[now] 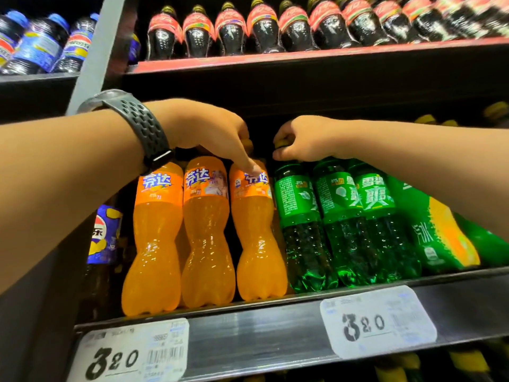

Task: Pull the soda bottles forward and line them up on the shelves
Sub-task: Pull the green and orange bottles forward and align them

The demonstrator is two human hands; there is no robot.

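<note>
Left hand (pixel 209 130) curls its fingers over the cap of the rightmost orange plastic soda bottle (pixel 256 230), one digit lying down the label. Right hand (pixel 305 139) grips the yellow cap of the adjoining green plastic soda bottle (pixel 300 230). Both stand near the front edge of the dark metal shelf (pixel 248 326). Full bottles are probably heavy, smooth and slightly yielding, so the rigid cap and neck give the surest hold.

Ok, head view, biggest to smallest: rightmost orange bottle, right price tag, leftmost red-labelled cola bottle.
1. Orange plastic soda bottle and white paper price tag: about alike.
2. Dark red-labelled cola bottle: smallest, but farther away.
</note>
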